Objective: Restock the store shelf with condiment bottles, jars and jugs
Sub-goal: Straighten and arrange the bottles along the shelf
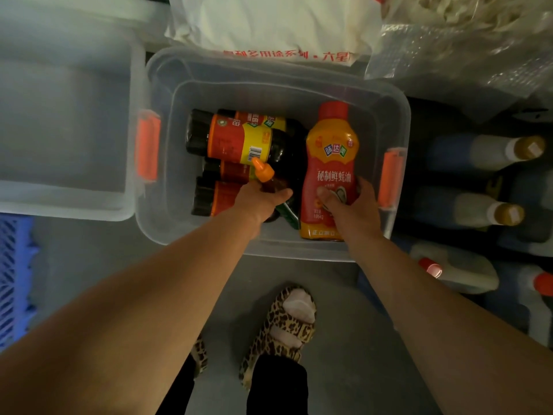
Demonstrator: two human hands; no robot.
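- Clear plastic storage bin with orange latches (389, 94) on the floor holds several bottles not yet shelved; I judge restocking barely started.
- Far white sack (281, 28) shows red print, partly readable: "多用途系列・六星".
- Right hand (348, 205) grasps the red-and-orange squeeze bottle (330, 157), labelled "味达美 秘制鲜蚝油".
- Left hand (258, 200) clasps a dark orange-capped bottle (263, 172) among dark lying bottles (239, 136).
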